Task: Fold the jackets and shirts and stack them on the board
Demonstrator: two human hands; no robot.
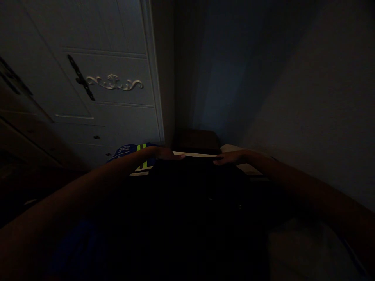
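My left hand [168,153] and my right hand [231,157] are stretched forward, a short way apart, at the far edge of a dark shape. A pale, narrow strip [196,155] runs between them like the top edge of something flat. Both thumbs lie on the near side of this edge, and the other fingers are mostly hidden, so each hand looks closed on it. What the pale-edged thing is, I cannot make out in the dark. Beside my left hand is a blue fabric-like item [125,150] with yellow-green stripes.
A brown, box-like object [199,138] stands just beyond the hands, in the corner by the wall [293,97]. To the left rises a white cabinet [123,121] with scroll ornament and a dark handle [80,78]. The lower middle is nearly black.
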